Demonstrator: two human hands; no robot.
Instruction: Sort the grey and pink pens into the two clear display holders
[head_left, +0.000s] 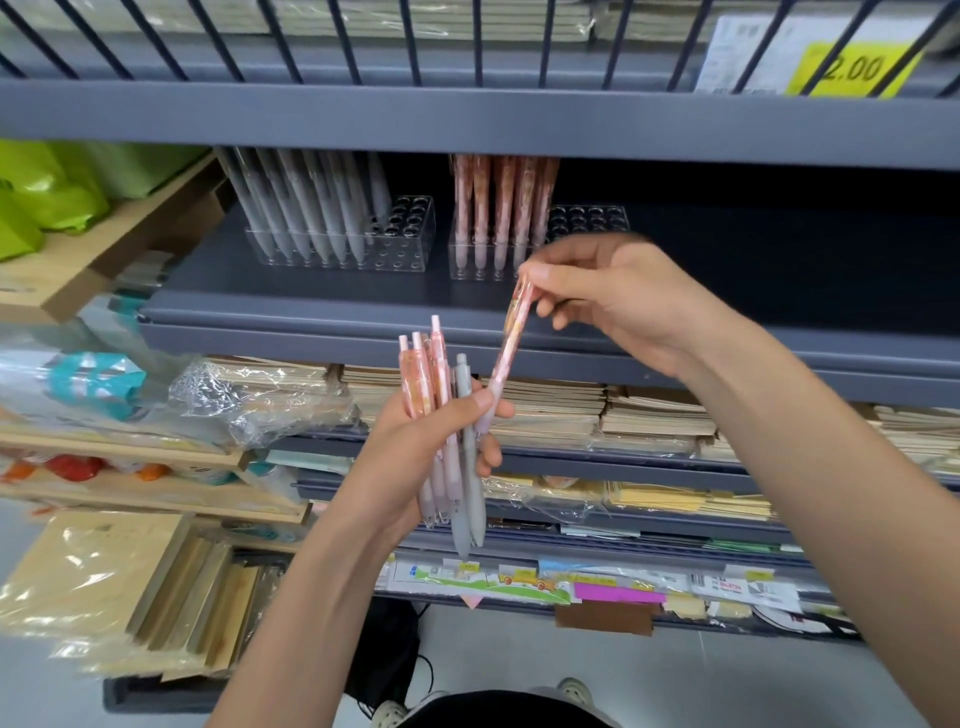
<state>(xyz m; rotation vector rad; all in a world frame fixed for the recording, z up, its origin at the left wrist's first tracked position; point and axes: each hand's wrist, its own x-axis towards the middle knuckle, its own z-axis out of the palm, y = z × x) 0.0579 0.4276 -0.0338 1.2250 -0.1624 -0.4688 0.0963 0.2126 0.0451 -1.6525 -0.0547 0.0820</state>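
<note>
**One pink pen leaves the bundle; its holder waits just above the right hand**

The right hand (618, 296) pinches the top end of a pink patterned pen (511, 338) between thumb and fingertips. The pen's long axis runs slanted: the upper end is at the right fingers, and the lower tip points down toward the left hand (415, 457), where it is touching or very near the left thumb (I cannot tell which). The left hand is closed around a bundle of pens (447, 431), several pink and at least one grey, standing almost upright.

The pink pen holder (587, 218) stands on the shelf directly beyond and above the right hand, with free holes on the side nearer to this hand. The grey pen holder (405, 228) lies further, above the left hand. In my judgement the right hand is the nearer one, and the pen must be turned to upright, tip downward, before it goes into a free hole.
</note>
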